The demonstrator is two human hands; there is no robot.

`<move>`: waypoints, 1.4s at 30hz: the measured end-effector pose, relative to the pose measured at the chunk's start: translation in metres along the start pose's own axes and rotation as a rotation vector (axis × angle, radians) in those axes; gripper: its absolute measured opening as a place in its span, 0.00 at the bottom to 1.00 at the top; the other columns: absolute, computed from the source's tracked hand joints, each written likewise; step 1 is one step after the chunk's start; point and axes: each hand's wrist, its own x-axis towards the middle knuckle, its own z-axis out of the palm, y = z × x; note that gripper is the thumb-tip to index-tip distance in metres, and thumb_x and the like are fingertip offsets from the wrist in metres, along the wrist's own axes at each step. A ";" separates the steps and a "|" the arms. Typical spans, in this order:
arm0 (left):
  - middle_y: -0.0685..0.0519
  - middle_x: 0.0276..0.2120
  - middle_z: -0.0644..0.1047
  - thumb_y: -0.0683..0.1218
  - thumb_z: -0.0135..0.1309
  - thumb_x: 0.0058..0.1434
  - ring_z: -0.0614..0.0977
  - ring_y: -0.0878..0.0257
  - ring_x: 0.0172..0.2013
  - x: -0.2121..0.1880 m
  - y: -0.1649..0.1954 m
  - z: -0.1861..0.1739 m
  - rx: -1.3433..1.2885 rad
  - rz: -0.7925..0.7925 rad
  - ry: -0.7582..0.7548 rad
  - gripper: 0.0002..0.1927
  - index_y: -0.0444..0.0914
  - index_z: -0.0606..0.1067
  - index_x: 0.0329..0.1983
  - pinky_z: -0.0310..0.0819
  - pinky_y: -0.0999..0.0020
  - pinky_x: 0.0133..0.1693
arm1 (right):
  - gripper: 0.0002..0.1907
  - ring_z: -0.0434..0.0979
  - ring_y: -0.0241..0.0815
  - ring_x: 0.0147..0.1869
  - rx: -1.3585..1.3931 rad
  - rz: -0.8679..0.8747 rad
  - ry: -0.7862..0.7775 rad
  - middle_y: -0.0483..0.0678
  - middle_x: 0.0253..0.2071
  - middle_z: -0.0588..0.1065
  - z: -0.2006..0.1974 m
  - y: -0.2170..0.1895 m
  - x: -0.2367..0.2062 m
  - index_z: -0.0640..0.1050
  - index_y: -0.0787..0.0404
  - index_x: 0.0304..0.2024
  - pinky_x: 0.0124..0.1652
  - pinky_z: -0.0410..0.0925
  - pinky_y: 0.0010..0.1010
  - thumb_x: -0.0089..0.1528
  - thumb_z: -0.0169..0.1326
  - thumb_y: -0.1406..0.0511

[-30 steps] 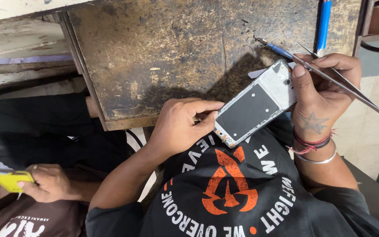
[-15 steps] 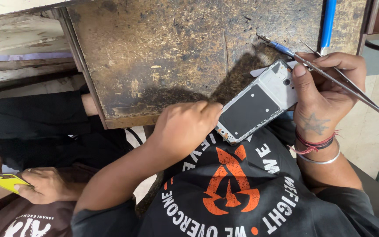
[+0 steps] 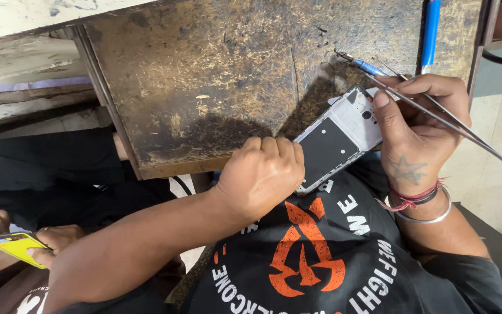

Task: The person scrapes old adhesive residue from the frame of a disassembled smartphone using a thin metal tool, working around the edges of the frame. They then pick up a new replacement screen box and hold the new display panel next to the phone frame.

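Worn, dark-stained wooden bench top [image 3: 204,87] fills the far half of the view, its near edge meeting the person's lap. An opened phone body [image 3: 338,136], pale grey frame with a dark rectangular panel, is held tilted over that near edge. Its near-left end is covered by the left hand [image 3: 261,174], whose fingers are curled tight over the corner; what lies beneath them is hidden. Its far-right end is gripped by the right hand [image 3: 416,125], thumb pressed on the frame, with thin metal tweezers [image 3: 448,119] and a blue-handled tool [image 3: 370,68] also pinched in the same fingers. A blue pen-like item [image 3: 431,29] is cut off at the far edge. At near left, another person's hands hold a yellow card [image 3: 15,244], partly cut off
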 end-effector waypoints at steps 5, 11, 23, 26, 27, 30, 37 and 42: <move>0.59 0.20 0.66 0.44 0.55 0.49 0.73 0.66 0.24 0.002 -0.013 -0.002 -0.002 0.014 0.113 0.06 0.44 0.69 0.22 0.66 0.71 0.29 | 0.14 0.81 0.40 0.56 -0.022 0.032 0.023 0.52 0.48 0.76 -0.005 0.010 0.005 0.67 0.65 0.53 0.56 0.76 0.26 0.72 0.59 0.78; 0.53 0.26 0.73 0.44 0.63 0.62 0.78 0.60 0.28 -0.001 -0.034 0.004 -0.584 -0.286 0.264 0.10 0.40 0.72 0.30 0.74 0.65 0.33 | 0.16 0.81 0.40 0.56 0.051 0.057 0.060 0.50 0.47 0.75 -0.005 0.021 0.012 0.67 0.64 0.52 0.58 0.75 0.27 0.71 0.61 0.78; 0.45 0.51 0.82 0.41 0.54 0.72 0.83 0.67 0.49 -0.032 -0.052 0.046 -1.885 -0.593 0.110 0.20 0.27 0.70 0.64 0.80 0.71 0.52 | 0.17 0.78 0.40 0.47 0.116 -0.050 0.079 0.58 0.54 0.79 0.018 0.041 0.032 0.67 0.65 0.62 0.50 0.74 0.27 0.77 0.54 0.62; 0.47 0.46 0.84 0.42 0.54 0.70 0.84 0.68 0.43 -0.037 -0.066 0.045 -1.773 -0.743 0.053 0.20 0.28 0.72 0.62 0.81 0.72 0.46 | 0.21 0.82 0.46 0.54 -0.015 -0.214 0.015 0.58 0.58 0.78 0.020 0.036 0.033 0.67 0.66 0.68 0.51 0.78 0.34 0.80 0.51 0.58; 0.47 0.46 0.84 0.43 0.53 0.71 0.83 0.69 0.44 -0.037 -0.069 0.044 -1.774 -0.749 0.084 0.20 0.29 0.72 0.63 0.80 0.73 0.46 | 0.21 0.82 0.46 0.51 0.004 -0.222 -0.019 0.58 0.57 0.79 0.022 0.033 0.031 0.68 0.65 0.68 0.50 0.77 0.34 0.80 0.51 0.57; 0.50 0.46 0.84 0.44 0.52 0.74 0.82 0.71 0.44 -0.038 -0.074 0.042 -1.719 -0.776 0.135 0.18 0.31 0.73 0.63 0.79 0.74 0.47 | 0.19 0.82 0.46 0.49 -0.031 -0.224 -0.193 0.56 0.51 0.78 0.031 0.024 0.019 0.73 0.66 0.62 0.50 0.78 0.33 0.78 0.52 0.57; 0.52 0.44 0.82 0.45 0.59 0.68 0.79 0.73 0.43 -0.039 -0.076 0.037 -1.631 -0.791 0.197 0.22 0.33 0.72 0.62 0.78 0.73 0.46 | 0.10 0.84 0.45 0.44 -0.240 -0.135 -0.471 0.57 0.43 0.81 0.062 0.008 0.019 0.80 0.71 0.44 0.48 0.76 0.29 0.64 0.63 0.69; 0.52 0.42 0.82 0.44 0.61 0.67 0.80 0.72 0.42 -0.037 -0.079 0.045 -1.593 -0.817 0.211 0.21 0.32 0.73 0.61 0.79 0.73 0.45 | 0.08 0.86 0.48 0.50 -0.223 -0.273 -0.510 0.55 0.41 0.81 0.090 0.010 0.028 0.80 0.69 0.40 0.50 0.79 0.34 0.61 0.66 0.74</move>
